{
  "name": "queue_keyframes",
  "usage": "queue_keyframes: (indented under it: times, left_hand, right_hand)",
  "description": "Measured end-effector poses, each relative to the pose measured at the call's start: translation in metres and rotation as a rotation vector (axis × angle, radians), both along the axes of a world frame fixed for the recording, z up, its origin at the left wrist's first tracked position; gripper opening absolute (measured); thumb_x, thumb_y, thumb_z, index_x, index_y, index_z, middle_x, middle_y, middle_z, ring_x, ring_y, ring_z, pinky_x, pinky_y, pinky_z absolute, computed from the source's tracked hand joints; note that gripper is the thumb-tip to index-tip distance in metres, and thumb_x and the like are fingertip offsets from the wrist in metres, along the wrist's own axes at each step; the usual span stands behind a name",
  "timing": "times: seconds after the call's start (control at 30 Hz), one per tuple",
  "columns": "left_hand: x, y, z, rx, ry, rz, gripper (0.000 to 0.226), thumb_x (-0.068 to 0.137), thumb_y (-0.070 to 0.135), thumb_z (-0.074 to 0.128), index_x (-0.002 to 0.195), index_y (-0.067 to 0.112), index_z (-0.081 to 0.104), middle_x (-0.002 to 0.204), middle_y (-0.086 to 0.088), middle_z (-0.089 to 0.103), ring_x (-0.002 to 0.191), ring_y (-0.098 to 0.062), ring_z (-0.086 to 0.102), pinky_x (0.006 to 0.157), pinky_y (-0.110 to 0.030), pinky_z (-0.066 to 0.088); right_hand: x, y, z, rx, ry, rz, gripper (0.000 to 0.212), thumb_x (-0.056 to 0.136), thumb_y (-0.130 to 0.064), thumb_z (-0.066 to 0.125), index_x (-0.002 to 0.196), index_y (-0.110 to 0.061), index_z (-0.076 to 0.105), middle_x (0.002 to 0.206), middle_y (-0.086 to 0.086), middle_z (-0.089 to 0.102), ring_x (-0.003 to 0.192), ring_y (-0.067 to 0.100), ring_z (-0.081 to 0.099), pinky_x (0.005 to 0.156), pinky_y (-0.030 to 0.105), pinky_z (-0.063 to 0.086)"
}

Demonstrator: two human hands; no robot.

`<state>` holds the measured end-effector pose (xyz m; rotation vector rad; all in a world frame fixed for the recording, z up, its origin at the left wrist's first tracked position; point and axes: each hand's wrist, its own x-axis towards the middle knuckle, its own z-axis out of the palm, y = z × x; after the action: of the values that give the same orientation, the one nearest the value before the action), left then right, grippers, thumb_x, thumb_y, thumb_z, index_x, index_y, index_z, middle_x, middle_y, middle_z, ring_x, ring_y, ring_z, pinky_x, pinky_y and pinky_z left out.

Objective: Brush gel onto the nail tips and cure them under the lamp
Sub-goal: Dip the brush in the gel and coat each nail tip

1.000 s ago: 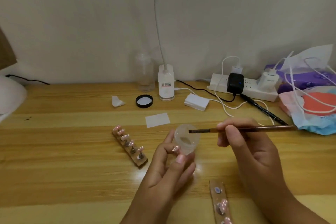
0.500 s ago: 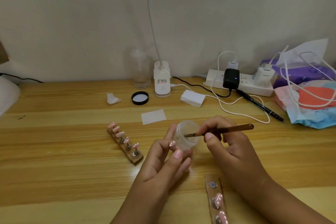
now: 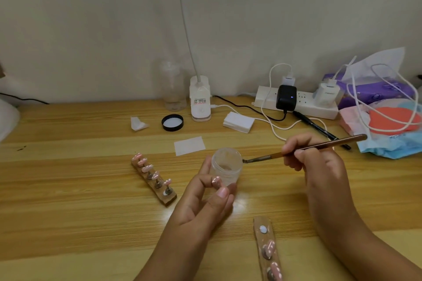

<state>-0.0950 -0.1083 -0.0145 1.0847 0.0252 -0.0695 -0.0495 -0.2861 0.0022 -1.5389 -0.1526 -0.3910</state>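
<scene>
My left hand (image 3: 205, 203) holds a small clear gel jar (image 3: 226, 164) above the desk and pinches a pink nail tip (image 3: 215, 182) between thumb and finger. My right hand (image 3: 317, 166) grips a brown brush (image 3: 319, 147); its bristle end touches the jar's right rim. A wooden holder with several pink nail tips (image 3: 153, 178) lies left of the jar. A second holder with nail tips (image 3: 268, 251) lies near the desk's front edge. The white lamp base (image 3: 200, 101) stands at the back, its neck rising out of view.
A black lid (image 3: 172, 122), white pads (image 3: 238, 121), a paper slip (image 3: 189, 145) and a clear bottle (image 3: 172, 89) sit behind the jar. A power strip (image 3: 296, 102) with chargers and cables, a black pen (image 3: 319, 129) and tissue packs (image 3: 386, 125) crowd the back right.
The brush has come out of the jar and its tip now rests at the jar's right rim. My right hand has moved right. The left hand keeps its hold.
</scene>
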Motion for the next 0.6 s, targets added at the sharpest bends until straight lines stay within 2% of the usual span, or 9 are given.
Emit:
queue_keyframes:
  times: [0.1, 0.2, 0.3, 0.4, 0.5, 0.6]
  left_hand:
    - [0.0007, 0.0002, -0.0006, -0.003, 0.009, -0.005, 0.006, 0.071, 0.023, 0.066, 0.073, 0.025, 0.071, 0.134, 0.030, 0.053, 0.110, -0.017, 0.067, 0.084, -0.021, 0.055]
    - [0.0013, 0.0011, -0.0015, 0.015, -0.001, -0.010, 0.006, 0.071, 0.025, 0.067, 0.074, 0.026, 0.072, 0.135, 0.033, 0.049, 0.111, -0.016, 0.066, 0.083, -0.020, 0.055]
    - [0.0014, 0.0020, -0.0015, 0.051, -0.015, -0.026, 0.007, 0.071, 0.030, 0.073, 0.078, 0.029, 0.072, 0.138, 0.035, 0.046, 0.115, -0.014, 0.064, 0.086, -0.020, 0.054]
    - [0.0025, 0.0020, -0.0030, 0.067, -0.018, -0.024, 0.010, 0.072, 0.031, 0.072, 0.081, 0.028, 0.072, 0.138, 0.035, 0.045, 0.114, -0.013, 0.064, 0.086, -0.021, 0.054]
    - [0.0034, 0.0018, -0.0040, 0.048, -0.006, -0.013, 0.014, 0.072, 0.026, 0.068, 0.085, 0.023, 0.072, 0.138, 0.034, 0.047, 0.111, -0.014, 0.065, 0.084, -0.020, 0.054]
    - [0.0033, 0.0018, -0.0037, 0.026, 0.008, -0.010, 0.008, 0.071, 0.024, 0.068, 0.078, 0.024, 0.072, 0.136, 0.033, 0.049, 0.110, -0.014, 0.066, 0.083, -0.020, 0.054]
  right_hand:
    - [0.0027, -0.0037, -0.0033, 0.076, 0.037, -0.019, 0.025, 0.087, -0.013, 0.047, 0.075, -0.022, 0.067, 0.070, -0.007, 0.059, 0.067, 0.002, 0.054, 0.063, 0.012, 0.046]
    - [0.0059, -0.0079, -0.0049, 0.177, 0.099, -0.029, 0.038, 0.100, -0.013, 0.047, 0.082, -0.031, 0.075, 0.070, -0.007, 0.062, 0.069, 0.005, 0.056, 0.063, 0.018, 0.047]
    - [0.0077, -0.0060, -0.0043, 0.187, 0.132, -0.029, 0.031, 0.099, -0.022, 0.051, 0.086, -0.031, 0.077, 0.071, -0.003, 0.066, 0.070, 0.007, 0.059, 0.068, 0.025, 0.046]
    - [0.0068, -0.0022, -0.0036, 0.151, 0.148, -0.002, 0.028, 0.098, -0.025, 0.052, 0.085, -0.030, 0.077, 0.070, -0.002, 0.067, 0.069, 0.007, 0.062, 0.069, 0.027, 0.047]
    - [0.0053, -0.0012, -0.0034, 0.121, 0.159, 0.010, 0.026, 0.098, -0.022, 0.051, 0.087, -0.023, 0.074, 0.070, -0.001, 0.067, 0.069, 0.007, 0.062, 0.067, 0.023, 0.048]
    - [0.0069, -0.0010, -0.0030, 0.116, 0.191, -0.023, 0.025, 0.099, -0.018, 0.050, 0.088, -0.020, 0.072, 0.069, -0.002, 0.067, 0.068, 0.006, 0.062, 0.069, 0.026, 0.047]
